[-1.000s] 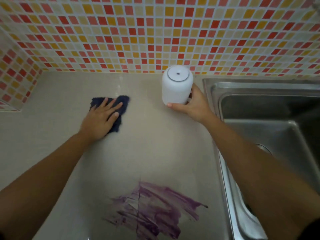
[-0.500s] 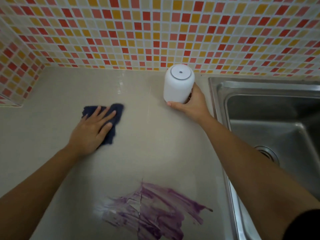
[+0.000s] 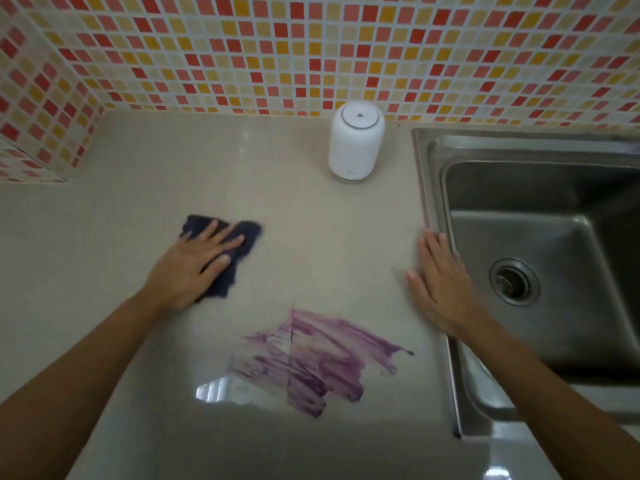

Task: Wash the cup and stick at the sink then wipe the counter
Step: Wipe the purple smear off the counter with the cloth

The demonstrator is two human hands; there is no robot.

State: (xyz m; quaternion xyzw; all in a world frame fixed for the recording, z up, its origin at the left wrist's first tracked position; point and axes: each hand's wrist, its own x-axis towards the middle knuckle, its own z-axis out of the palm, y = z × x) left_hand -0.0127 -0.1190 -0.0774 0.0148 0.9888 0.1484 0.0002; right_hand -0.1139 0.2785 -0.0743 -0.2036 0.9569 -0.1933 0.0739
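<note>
My left hand (image 3: pixel 194 265) lies flat with spread fingers on a dark blue cloth (image 3: pixel 242 237), pressing it onto the beige counter (image 3: pixel 311 237). A purple smear (image 3: pixel 311 362) covers the counter nearer to me, below and right of the cloth. The white cup (image 3: pixel 356 143) stands upside down by the tiled wall, left of the sink, with no hand on it. My right hand (image 3: pixel 441 285) rests flat with straight fingers on the counter at the sink's left rim. No stick is in view.
A steel sink (image 3: pixel 519 237) with a round drain (image 3: pixel 514 281) fills the right side. A red, orange and cream mosaic wall (image 3: pixel 311 53) runs along the back and the left corner of the counter.
My right hand let go of the white cup, which now stands alone, and came back to the sink's rim. My left hand slid the cloth nearer to me, toward the purple smear.
</note>
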